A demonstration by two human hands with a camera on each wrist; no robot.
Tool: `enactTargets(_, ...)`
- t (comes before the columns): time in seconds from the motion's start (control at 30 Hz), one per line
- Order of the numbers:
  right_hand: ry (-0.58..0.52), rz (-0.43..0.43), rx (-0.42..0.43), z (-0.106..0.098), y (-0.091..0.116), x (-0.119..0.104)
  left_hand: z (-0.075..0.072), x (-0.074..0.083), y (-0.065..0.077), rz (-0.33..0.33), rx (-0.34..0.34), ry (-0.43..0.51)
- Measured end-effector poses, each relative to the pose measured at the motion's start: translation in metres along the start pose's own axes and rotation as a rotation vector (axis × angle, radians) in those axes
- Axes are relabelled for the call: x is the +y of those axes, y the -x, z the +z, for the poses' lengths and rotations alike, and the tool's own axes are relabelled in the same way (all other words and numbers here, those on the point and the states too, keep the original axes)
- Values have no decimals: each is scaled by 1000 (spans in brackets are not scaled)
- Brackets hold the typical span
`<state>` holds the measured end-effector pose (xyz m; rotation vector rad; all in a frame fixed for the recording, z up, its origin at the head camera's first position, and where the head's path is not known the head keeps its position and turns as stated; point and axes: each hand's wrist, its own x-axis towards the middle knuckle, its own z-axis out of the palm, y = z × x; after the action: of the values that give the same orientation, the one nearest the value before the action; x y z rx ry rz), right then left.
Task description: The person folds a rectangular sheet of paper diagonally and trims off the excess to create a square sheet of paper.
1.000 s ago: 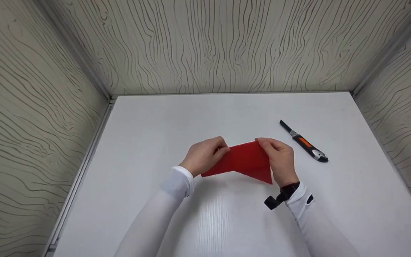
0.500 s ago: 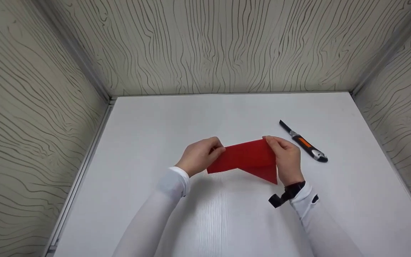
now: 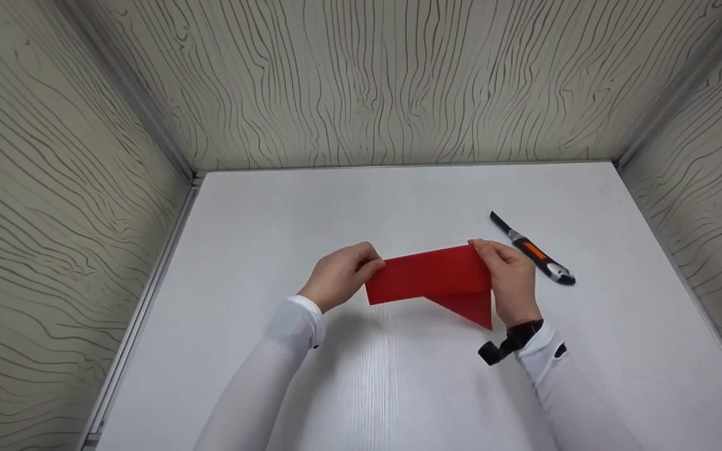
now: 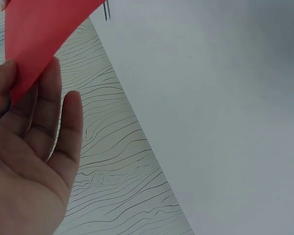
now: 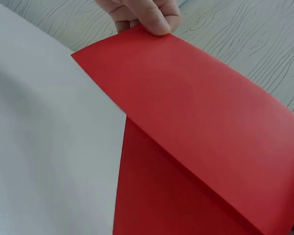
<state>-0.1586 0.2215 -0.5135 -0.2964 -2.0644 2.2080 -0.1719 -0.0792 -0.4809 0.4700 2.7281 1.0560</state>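
A folded sheet of red paper (image 3: 431, 274) is held up over the white table between both hands. My left hand (image 3: 340, 274) pinches its upper left corner between thumb and fingers; in the left wrist view the thumb and fingertips of the left hand (image 4: 32, 147) meet on the red paper (image 4: 44, 36). At the other end my right hand (image 3: 510, 279) pinches the upper right corner, thumb on the near face. A triangular flap hangs below the right half, and the right wrist view shows the fold line across the red paper (image 5: 201, 107). The right hand's fingers are mostly hidden there.
A utility knife (image 3: 535, 252) with a black and orange handle lies on the white table (image 3: 261, 213) just beyond the right hand, its blade pointing to the back left. Wood-patterned panels (image 3: 373, 81) enclose the table at the back and sides.
The hands have moved apart, the left one leftward and the right one rightward. More of the paper's left end shows, and the sheet has shifted slightly right. The knife has stayed put.
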Motion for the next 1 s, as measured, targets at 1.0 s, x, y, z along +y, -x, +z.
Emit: enactTargets(1.0,-78,-11,16,-6,-4,11,-5,-31,5,-133,79,550)
